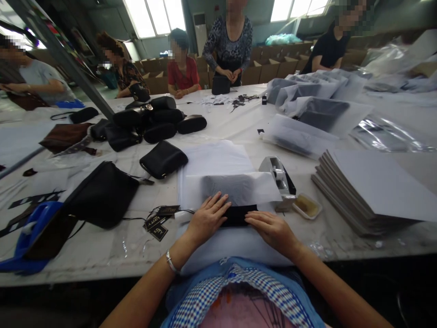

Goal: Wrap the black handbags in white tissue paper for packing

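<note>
My left hand [207, 217] lies flat, fingers stretched, on white tissue paper [235, 189] folded over a black bag [239, 215] at the table's near edge. My right hand [271, 229] rests flat on the same bundle, just right of the exposed black strip. A silver bracelet circles my left wrist. Only a narrow band of the black bag shows between the paper folds.
A tape dispenser [279, 180] and a small sponge dish [307, 205] stand right of the bundle. A stack of grey cardboard sheets [372, 191] lies far right. Black bags [102, 193] and hang tags [157, 223] are to the left. Several people work along the far side.
</note>
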{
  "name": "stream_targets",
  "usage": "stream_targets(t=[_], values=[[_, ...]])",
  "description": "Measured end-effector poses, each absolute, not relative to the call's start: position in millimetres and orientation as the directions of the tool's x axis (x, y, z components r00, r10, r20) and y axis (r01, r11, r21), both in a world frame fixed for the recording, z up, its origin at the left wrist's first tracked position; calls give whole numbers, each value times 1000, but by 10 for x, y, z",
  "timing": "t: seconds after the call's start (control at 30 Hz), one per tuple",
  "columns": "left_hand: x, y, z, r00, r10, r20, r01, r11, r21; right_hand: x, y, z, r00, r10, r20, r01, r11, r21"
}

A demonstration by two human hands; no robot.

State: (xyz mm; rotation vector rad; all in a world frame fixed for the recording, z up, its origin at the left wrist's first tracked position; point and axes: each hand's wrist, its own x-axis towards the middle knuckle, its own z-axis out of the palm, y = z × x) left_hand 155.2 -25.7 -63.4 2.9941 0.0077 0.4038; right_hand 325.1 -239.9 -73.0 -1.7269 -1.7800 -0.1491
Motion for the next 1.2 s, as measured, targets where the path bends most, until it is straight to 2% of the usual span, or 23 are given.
stream_targets(t=[0.13, 0.23, 0.43, 0.67, 0.83, 1.03, 1.2], values=[[1562, -274, -632, 958, 21, 287, -10, -994, 105, 3094, -2660, -746, 6, 921, 389, 882, 178, -436], [1567, -274, -656, 954, 21, 299, -9, -995, 100, 2998, -2763, -816, -31, 951, 308, 884, 169, -436], [1559, -261, -681, 953, 8, 302, -20, -996, 91, 2914, -2777, -1014, 51, 950, 308, 882, 101, -460], [1564, -250, -626, 961, 3, 275, -27, -994, 105, 2944, -2706, -1025, 43, 963, 266, 877, 91, -472], [1573, -241, -596, 968, 3, 250, -35, -989, 146, 2948, -2663, -890, 136, 979, 154, 819, -24, -573], [1571, -212, -476, 975, 18, 220, -42, -964, 262, 3001, -2532, -706, 372, 924, 84, 637, -188, -748], [1563, -260, -247, 990, 64, 125, 13, -927, 374, 3093, -2319, -534, 455, 885, 94, 623, -241, -744]])
